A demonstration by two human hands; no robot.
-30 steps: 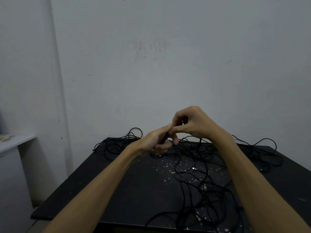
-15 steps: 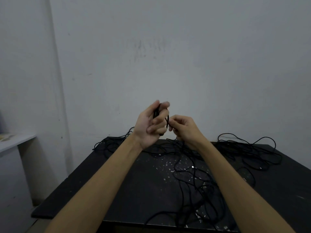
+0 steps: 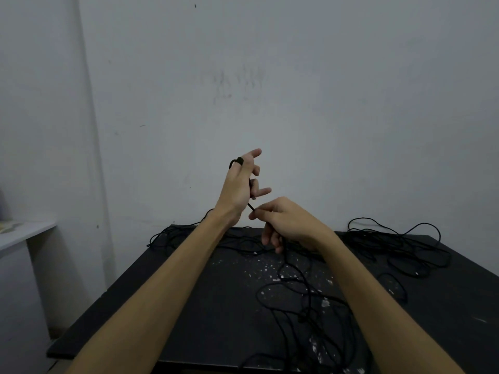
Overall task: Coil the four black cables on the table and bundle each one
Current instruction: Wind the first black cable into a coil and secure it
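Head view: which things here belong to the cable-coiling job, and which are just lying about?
Part of the job:
- black cable strung between both hands
- left hand, raised, cable looped over a finger
- right hand, pinching the cable
- loose black cables tangled on the black table

Just there:
- white shelf at far left
- grey wall

Cables (image 3: 305, 290) sprawl all over the desk (image 3: 189, 306), mostly centre and far right; shelf (image 3: 24, 233) off left.
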